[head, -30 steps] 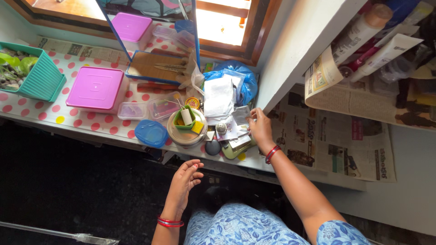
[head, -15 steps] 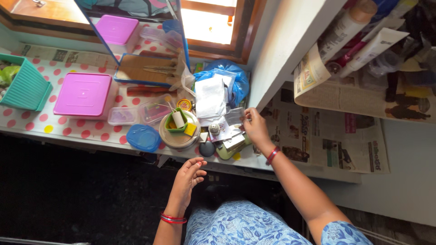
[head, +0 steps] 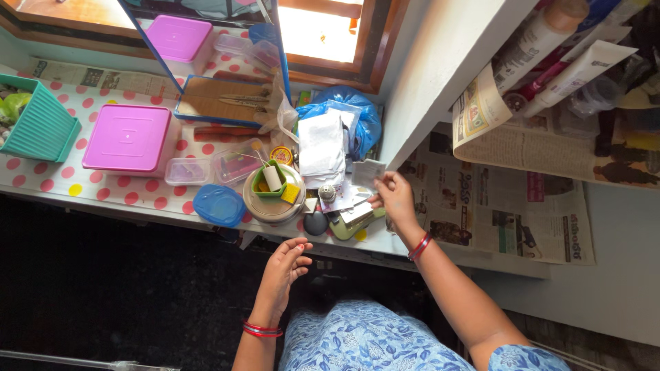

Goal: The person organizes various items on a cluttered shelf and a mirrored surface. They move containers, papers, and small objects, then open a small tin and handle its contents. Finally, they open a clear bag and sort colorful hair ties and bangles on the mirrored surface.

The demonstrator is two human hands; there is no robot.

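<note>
My right hand point(head: 394, 198) is raised over the cluttered sill and pinches a small white paper packet point(head: 368, 172) between its fingertips. Below it lie more small packets and cards point(head: 349, 206) beside a dark round object point(head: 316, 223). My left hand point(head: 283, 271) hangs below the shelf edge over the dark floor, fingers loosely curled and holding nothing. A round tin point(head: 273, 199) with a small green cup point(head: 269, 180) on top stands left of the packets. Folded white papers point(head: 320, 148) lean against a blue plastic bag point(head: 357, 117).
A pink lidded box point(head: 128, 137), a teal basket point(head: 38, 125), clear small containers point(head: 210, 168) and a blue lid point(head: 218, 204) sit on the polka-dot shelf liner point(head: 103, 196). A blue-framed mirror point(head: 213, 75) leans at the window. Newspaper-lined shelves point(head: 509, 206) with tubes and bottles are at right.
My right hand has lifted a small white packet off the pile. The view has shifted slightly; my left hand stays low with its fingers curling in a little.
</note>
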